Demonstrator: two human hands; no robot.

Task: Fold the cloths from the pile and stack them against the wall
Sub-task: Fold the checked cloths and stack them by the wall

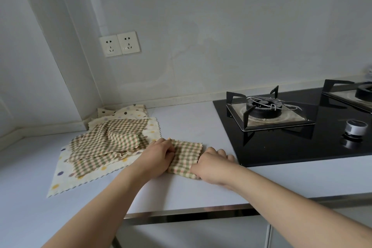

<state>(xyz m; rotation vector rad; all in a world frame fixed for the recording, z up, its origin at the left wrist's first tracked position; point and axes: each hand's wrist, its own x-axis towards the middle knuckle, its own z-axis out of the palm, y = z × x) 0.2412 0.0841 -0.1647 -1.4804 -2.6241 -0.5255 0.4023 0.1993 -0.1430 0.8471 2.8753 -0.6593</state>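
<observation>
Two hands on the desk: the left hand and the right hand. One folded checked cloth lies between them. The pile shows at least two checked cloths and two polka-dot ones. Two wall sockets. Two gas burners, one knob.

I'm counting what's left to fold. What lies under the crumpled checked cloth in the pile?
Under the crumpled checked cloth lies a second checked cloth, on a spread polka-dot cloth. More dotted fabric shows behind. Anything else beneath is covered.
</observation>
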